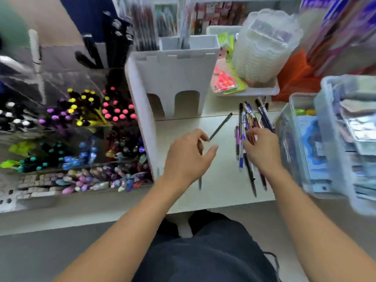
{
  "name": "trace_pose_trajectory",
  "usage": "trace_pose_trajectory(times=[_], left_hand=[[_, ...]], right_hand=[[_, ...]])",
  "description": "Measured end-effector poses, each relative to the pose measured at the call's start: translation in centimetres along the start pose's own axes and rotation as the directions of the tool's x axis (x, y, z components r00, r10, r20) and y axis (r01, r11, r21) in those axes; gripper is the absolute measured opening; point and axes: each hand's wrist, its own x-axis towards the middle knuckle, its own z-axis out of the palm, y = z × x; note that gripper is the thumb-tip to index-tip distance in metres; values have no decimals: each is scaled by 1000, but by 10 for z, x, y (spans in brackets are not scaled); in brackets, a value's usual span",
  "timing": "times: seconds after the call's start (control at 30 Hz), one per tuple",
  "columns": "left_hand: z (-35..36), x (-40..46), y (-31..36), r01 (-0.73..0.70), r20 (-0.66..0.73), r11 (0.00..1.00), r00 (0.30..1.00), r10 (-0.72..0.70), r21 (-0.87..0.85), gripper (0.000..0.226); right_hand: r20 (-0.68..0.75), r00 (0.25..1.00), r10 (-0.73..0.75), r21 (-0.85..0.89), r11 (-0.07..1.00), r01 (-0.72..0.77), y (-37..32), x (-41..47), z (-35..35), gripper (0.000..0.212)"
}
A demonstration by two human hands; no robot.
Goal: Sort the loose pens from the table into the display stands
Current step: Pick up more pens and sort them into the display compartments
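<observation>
Several loose pens lie in a pile on the white table, right of centre. My right hand is on the pile, its fingers curled down around some of the pens. My left hand hovers left of the pile with fingers loosely curled and thumb spread apart. A thin black pen lies slanted with its near end at the left index fingertip. Another pen tip pokes out below the left hand. The tiered clear display stand on the left holds many coloured pens.
A white castle-shaped holder stands just behind my left hand. Clear plastic bins crowd the right edge. A tray with scissors packs and stacked clear containers sits at the back right. My lap is below the table edge.
</observation>
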Motion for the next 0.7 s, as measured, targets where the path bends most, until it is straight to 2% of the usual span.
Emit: trace_pose_trajectory(times=[0.07, 0.1, 0.17, 0.23, 0.3, 0.47, 0.57, 0.63, 0.7], left_hand=[[38, 19, -17, 237, 209, 945, 936, -285, 227, 60], [54, 27, -26, 301, 257, 907, 889, -378, 293, 66], [82, 34, -44, 350, 277, 863, 844, -459, 363, 62], [104, 38, -57, 348, 233, 862, 863, -449, 369, 50], [117, 43, -65, 354, 157, 878, 894, -419, 322, 33], [117, 60, -74, 388, 32, 895, 914, -404, 219, 21], [115, 77, -68, 375, 36, 914, 922, -385, 157, 16], [118, 88, -60, 359, 75, 922, 925, -372, 145, 12], [126, 96, -45, 337, 124, 929, 926, -357, 156, 24]], right_hand=[[45, 999, 16, -82, 997, -12, 21, 7, 9, 32], [78, 997, 16, -94, 996, -9, 26, 11, 14, 40], [190, 981, -41, -90, 994, 59, 30, 23, 30, 55], [310, 940, -146, -150, 968, 200, 23, 35, 54, 60], [367, 909, -198, -206, 935, 287, 11, 46, 78, 60], [281, 925, -255, -264, 906, 330, 3, 59, 106, 44], [327, 894, -307, -231, 891, 391, 10, 43, 95, 34], [327, 895, -305, -143, 920, 366, 21, 29, 76, 36], [177, 964, -197, -39, 978, 207, 34, 15, 48, 43]])
